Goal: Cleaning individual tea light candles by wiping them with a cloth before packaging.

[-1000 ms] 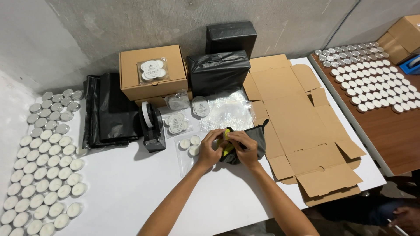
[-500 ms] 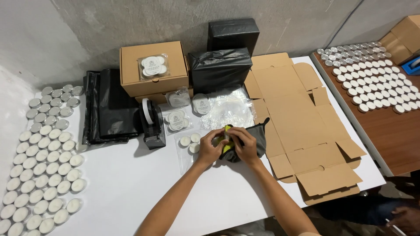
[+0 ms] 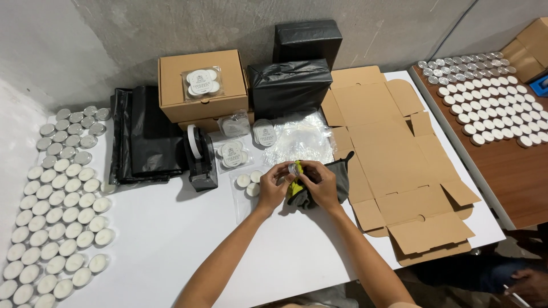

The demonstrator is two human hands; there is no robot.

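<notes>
Left hand [image 3: 274, 191] and right hand [image 3: 321, 185] both pinched one small tealight [image 3: 294, 167] over grey-yellow cloth [image 3: 334, 179], fingers closed narrow around it

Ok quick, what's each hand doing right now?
Left hand: closed on a small candle cup.
Right hand: closed on the same candle cup, with a yellow and grey cloth under it.

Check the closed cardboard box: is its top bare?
No. A clear packet of white tealights lies on the closed cardboard box.
</notes>
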